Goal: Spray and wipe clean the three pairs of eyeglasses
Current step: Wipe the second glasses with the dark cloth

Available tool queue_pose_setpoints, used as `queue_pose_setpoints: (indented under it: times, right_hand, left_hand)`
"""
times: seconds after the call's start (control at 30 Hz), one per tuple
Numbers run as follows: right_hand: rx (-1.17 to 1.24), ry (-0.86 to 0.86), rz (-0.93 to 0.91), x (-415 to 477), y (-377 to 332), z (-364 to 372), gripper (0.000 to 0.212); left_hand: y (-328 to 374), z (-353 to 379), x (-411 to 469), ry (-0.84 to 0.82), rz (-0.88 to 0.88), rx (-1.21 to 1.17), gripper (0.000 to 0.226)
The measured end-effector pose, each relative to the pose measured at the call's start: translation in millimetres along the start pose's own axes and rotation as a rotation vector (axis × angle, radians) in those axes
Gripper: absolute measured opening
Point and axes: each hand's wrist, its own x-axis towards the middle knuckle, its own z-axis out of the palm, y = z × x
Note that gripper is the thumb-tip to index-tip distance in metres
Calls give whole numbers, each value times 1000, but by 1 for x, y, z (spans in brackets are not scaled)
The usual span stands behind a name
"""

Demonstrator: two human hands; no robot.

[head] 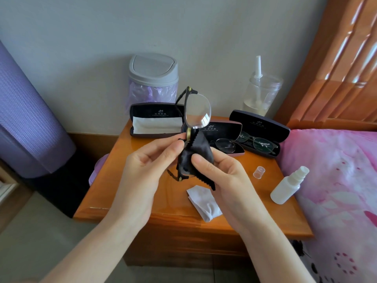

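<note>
Left hand (146, 160) pinches the held pair (197, 111) at the bridge, thumb and fingertips closed on the frame. The glasses stand on end above the nightstand (122, 180), one lens up and bare. Right hand (222, 172) grips the black cloth (195, 152), folded round the lower lens, thumb pressing on the front, so this looks like the wiping step. The upper lens shows a bright glint; whether it is finished, I can't say.

The spray bottle (287, 185) lies at the nightstand's right edge beside the pink bedspread (336, 180). Its clear cap (259, 172) is off and stands apart, which suggests this pair, at least, has been sprayed.

The second pair (223, 145) sits in the mauve case (237, 153) and the third pair (257, 142) in the dark case (259, 125), both open at the back right. Cleaned or waiting? Nothing tells.

And the count: three pairs of eyeglasses, one in hand and two cased. Three open cases, the left case (155, 112) holding only a white cloth. One black cloth and one loose white cloth (204, 203) at the nightstand's front. One spray bottle, one cap.
</note>
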Motion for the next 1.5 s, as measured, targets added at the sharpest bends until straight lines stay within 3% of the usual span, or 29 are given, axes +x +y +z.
queue_pose_setpoints:
  times: [0.43,0.57,0.7,1.0,1.13,1.3,1.5]
  right_hand:
    - [-174,267,-157,6,-2,4,54]
    - [-208,218,-136,5,-4,2,36]
    - [-181,109,-109,1,-6,2,23]
    - [-199,-57,-28,-4,-9,-7,28]
    - [-222,-8,-20,-4,-11,-10,26]
    - [-192,47,-37,-3,-11,-8,24]
    - [-155,140,-93,-2,-6,-2,36]
  left_hand:
    - [-5,6,-5,-67,21,83,28]
    - [-4,3,-1,-111,0,55,20]
    - [-1,3,-2,-186,-20,74,27]
    - [2,2,-1,-110,0,14,33]
    - [0,0,2,-31,46,72,29]
    - [-2,3,-2,-130,59,181,28]
    - [3,8,-3,-180,85,206,21]
